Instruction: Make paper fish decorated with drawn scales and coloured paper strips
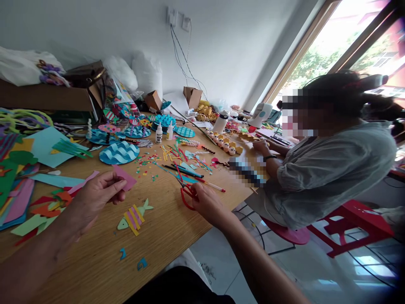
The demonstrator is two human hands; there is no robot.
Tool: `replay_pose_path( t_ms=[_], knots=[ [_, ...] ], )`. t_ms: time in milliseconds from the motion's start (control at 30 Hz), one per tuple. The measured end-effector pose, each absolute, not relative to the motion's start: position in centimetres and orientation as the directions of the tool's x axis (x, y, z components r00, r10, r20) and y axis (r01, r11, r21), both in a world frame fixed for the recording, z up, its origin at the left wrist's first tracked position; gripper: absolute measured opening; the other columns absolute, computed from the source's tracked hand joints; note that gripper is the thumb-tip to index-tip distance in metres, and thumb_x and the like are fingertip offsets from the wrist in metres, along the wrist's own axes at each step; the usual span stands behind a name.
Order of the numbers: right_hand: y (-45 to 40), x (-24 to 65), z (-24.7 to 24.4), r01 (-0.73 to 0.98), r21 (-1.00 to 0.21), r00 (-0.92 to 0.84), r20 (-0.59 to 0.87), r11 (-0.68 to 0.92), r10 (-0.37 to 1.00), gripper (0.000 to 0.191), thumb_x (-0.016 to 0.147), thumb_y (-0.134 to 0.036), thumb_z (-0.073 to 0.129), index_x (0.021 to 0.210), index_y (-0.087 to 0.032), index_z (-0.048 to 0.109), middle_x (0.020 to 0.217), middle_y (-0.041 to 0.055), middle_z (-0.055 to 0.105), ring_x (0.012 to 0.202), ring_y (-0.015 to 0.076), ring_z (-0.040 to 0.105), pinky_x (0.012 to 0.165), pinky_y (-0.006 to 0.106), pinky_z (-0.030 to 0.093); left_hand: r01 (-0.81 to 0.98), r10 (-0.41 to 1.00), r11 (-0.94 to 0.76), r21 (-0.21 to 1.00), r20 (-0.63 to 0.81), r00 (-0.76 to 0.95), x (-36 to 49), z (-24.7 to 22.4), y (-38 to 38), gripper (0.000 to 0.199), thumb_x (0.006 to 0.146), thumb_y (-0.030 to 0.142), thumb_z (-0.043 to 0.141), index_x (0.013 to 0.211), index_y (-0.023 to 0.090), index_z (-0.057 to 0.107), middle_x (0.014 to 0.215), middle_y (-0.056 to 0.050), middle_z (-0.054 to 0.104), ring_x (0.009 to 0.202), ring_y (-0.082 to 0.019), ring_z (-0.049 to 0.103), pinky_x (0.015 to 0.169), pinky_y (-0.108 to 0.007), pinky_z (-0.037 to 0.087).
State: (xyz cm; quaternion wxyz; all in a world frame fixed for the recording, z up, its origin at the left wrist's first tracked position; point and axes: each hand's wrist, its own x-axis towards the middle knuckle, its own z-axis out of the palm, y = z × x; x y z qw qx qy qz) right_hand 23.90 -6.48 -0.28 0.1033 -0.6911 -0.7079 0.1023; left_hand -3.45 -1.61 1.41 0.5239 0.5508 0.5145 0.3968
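Note:
My left hand (pixel 101 191) pinches a small pink paper piece (pixel 125 177) between thumb and fingers, raised over the table. Over the table's near right edge, my right hand (pixel 207 201) grips a pair of red-handled scissors (pixel 184 195), its blades pointing away to the upper left. Between my hands lies a green paper fish (pixel 134 217) with yellow and purple strips across its body. Closer to me are two small blue paper scraps, one curved (pixel 122 253) and one wider (pixel 142 264).
Coloured paper sheets (pixel 19 194) and strips cover the left side. A blue wavy paper disc (pixel 119 153), glue bottles (pixel 159 134), pens (pixel 186 170) and many scraps lie farther back. At right, another person (pixel 332 160) sits working beside an egg carton strip (pixel 226 144) and a red stool (pixel 351 223).

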Motion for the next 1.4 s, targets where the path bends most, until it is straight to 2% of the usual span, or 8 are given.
replay_pose_path(
  t_ms=[100,167,267,433,533,767,1000,1400],
  knots=[
    [-6.8,24.0,0.0,0.914,-0.405,0.011,0.026,0.001,1.0,0.014,0.077,-0.021,0.053,0.089,-0.017,0.058,0.082,0.0046,0.063,0.072,0.0143,0.052,0.06,0.023,0.03,0.116,0.982,0.08,0.99,-0.098,0.161,-3.0,1.5,-1.5,0.024,0.064,0.035,0.068,0.078,0.018,0.058,0.065,0.005,0.059,0.059,-0.009,0.051,0.053,-0.019,0.038],
    [-6.9,23.8,0.4,0.883,-0.469,0.005,0.021,0.005,1.0,0.007,0.075,-0.023,0.055,0.078,-0.017,0.058,0.07,0.0014,0.059,0.063,0.0117,0.047,0.057,0.022,0.029,0.098,0.98,0.073,0.993,-0.09,0.178,-2.4,1.5,-1.4,0.023,0.062,0.033,0.069,0.077,0.018,0.059,0.067,0.004,0.06,0.062,-0.01,0.051,0.055,-0.019,0.039],
    [-7.3,23.1,0.7,0.804,-0.594,-0.027,0.014,0.03,1.0,0.014,0.075,-0.026,0.056,0.065,-0.017,0.054,0.058,-0.002,0.051,0.054,0.0093,0.039,0.053,0.022,0.027,0.064,0.974,0.082,0.995,-0.093,0.205,-1.5,1.5,-1.4,0.022,0.063,0.032,0.069,0.077,0.018,0.061,0.07,0.003,0.061,0.064,-0.01,0.052,0.057,-0.02,0.041],
    [-8.0,21.5,0.2,0.613,-0.782,-0.146,0.026,0.111,0.989,0.015,0.073,-0.032,0.061,0.074,-0.018,0.054,0.061,-0.0041,0.048,0.055,0.0083,0.038,0.051,0.021,0.028,0.03,0.97,0.103,0.994,-0.107,0.218,0.3,1.5,-1.4,0.027,0.058,0.036,0.07,0.074,0.017,0.06,0.067,0.003,0.058,0.058,-0.009,0.049,0.053,-0.02,0.041],
    [-8.3,20.9,0.3,0.585,-0.797,-0.192,0.044,0.15,0.98,0.022,0.074,-0.038,0.059,0.077,-0.017,0.053,0.064,-0.0041,0.046,0.058,0.0081,0.038,0.053,0.021,0.029,0.026,0.97,0.092,0.995,-0.095,0.224,1.1,1.8,-1.4,0.029,0.056,0.035,0.069,0.075,0.016,0.06,0.069,0.002,0.058,0.057,-0.009,0.049,0.053,-0.021,0.041],
    [-7.9,20.9,0.7,0.612,-0.782,-0.184,0.007,0.12,0.983,0.03,0.08,-0.044,0.05,0.068,-0.017,0.05,0.059,-0.0047,0.042,0.054,0.0071,0.034,0.049,0.021,0.025,0.001,0.943,0.138,0.99,-0.132,0.305,1.4,2.0,-1.4,0.029,0.059,0.034,0.07,0.081,0.017,0.062,0.081,0.001,0.062,0.07,-0.011,0.056,0.064,-0.024,0.046],
    [-7.4,20.5,0.9,0.619,-0.78,-0.212,-0.051,0.094,0.976,0.034,0.081,-0.047,0.048,0.067,-0.016,0.054,0.056,-0.0045,0.041,0.051,0.0069,0.034,0.047,0.021,0.024,0.032,0.921,0.143,0.989,-0.145,0.362,2.0,2.2,-1.5,0.028,0.06,0.036,0.068,0.08,0.016,0.061,0.081,-0.001,0.062,0.072,-0.014,0.061,0.066,-0.028,0.05],
    [-6.8,20.1,1.2,0.647,-0.759,-0.197,-0.075,0.072,0.977,0.036,0.08,-0.048,0.047,0.064,-0.017,0.052,0.055,-0.0036,0.043,0.051,0.0072,0.036,0.047,0.021,0.024,0.038,0.893,0.2,0.979,-0.198,0.404,2.1,2.5,-1.7,0.022,0.061,0.031,0.066,0.076,0.016,0.06,0.077,-0.001,0.063,0.071,-0.013,0.062,0.064,-0.025,0.049]
  ],
)
